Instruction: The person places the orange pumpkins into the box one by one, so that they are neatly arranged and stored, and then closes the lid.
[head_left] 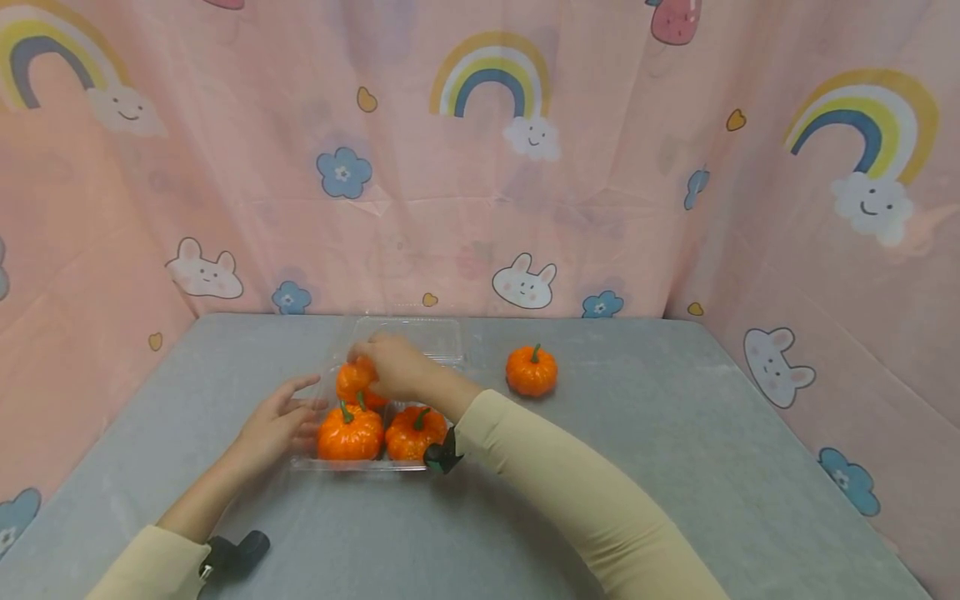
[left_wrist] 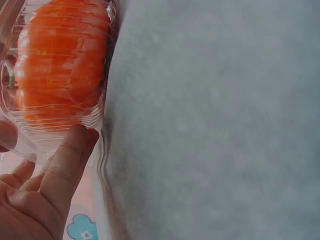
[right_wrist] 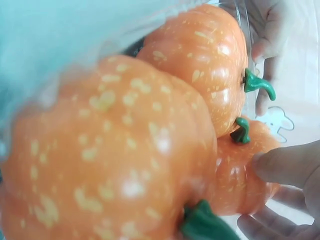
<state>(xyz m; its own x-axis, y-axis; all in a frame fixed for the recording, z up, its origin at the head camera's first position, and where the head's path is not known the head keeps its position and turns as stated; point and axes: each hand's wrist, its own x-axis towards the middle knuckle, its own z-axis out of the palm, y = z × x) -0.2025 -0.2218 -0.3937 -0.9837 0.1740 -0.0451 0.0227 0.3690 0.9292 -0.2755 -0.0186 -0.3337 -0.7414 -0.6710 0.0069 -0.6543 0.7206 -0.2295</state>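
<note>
A clear plastic clamshell box [head_left: 358,466] lies with its lid [head_left: 431,336] folded back. Two orange toy pumpkins sit in its front half, a left one [head_left: 348,437] and a right one [head_left: 408,435], both with green stems. My right hand [head_left: 399,367] grips a third toy pumpkin [head_left: 356,382] at the back left of the box. The thumb [right_wrist: 282,165] presses that pumpkin's side in the right wrist view, with fingers on its far side. My left hand [head_left: 272,429] is at the box's left wall, its extended fingers [left_wrist: 65,155] touching the ribbed plastic.
Another orange toy pumpkin [head_left: 532,371] stands on the grey tabletop [head_left: 675,467], right of the box. Pink patterned cloth [head_left: 450,225] hangs behind the table and along both sides. Black wrist devices [head_left: 236,557] are strapped over the sleeves.
</note>
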